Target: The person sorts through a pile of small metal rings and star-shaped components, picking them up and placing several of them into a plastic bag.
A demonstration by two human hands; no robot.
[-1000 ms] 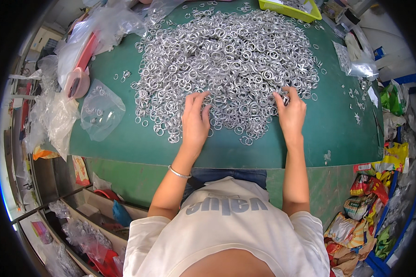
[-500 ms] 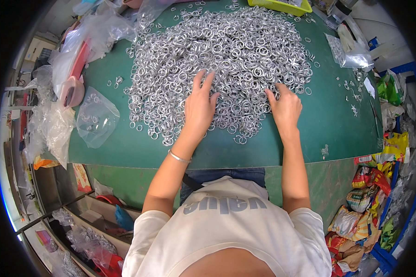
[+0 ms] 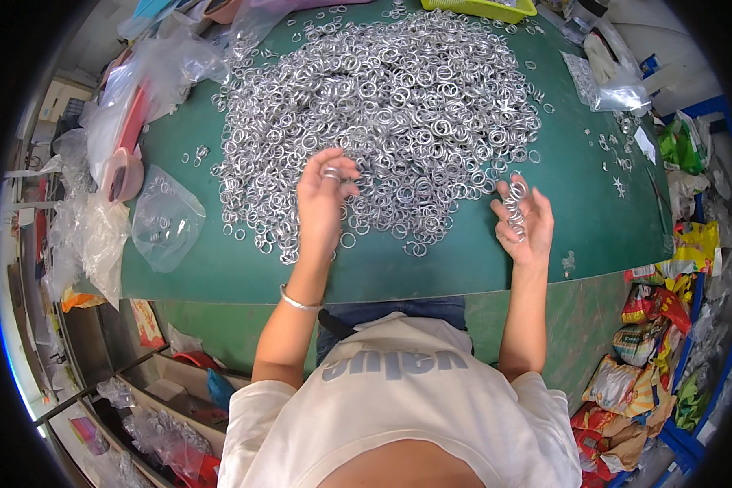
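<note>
A broad heap of silver metal rings [image 3: 382, 98] covers the middle of the green table [image 3: 244, 276]. My right hand [image 3: 531, 232] is turned palm up at the heap's right edge, fingers curled round several rings [image 3: 515, 207] that lie in a row along them. Over the heap's near left part is my left hand [image 3: 321, 199], its fingers bent. A ring or two [image 3: 331, 173] shows between those fingers; how many it holds is partly hidden. A silver bangle [image 3: 299, 303] circles my left wrist.
A clear plastic bag [image 3: 167, 220] with a few rings lies left of the heap, near a pink container [image 3: 124, 175] and crumpled plastic. At the back stands a yellow-green basket [image 3: 484, 8]. Small star pieces [image 3: 619, 189] lie right. Colourful packages [image 3: 626, 386] fill the lower right.
Both hands have pulled back from the heap, the right one turning palm up with rings now in it. My left hand has moved left and nearer, with a ring now showing in its fingers.
</note>
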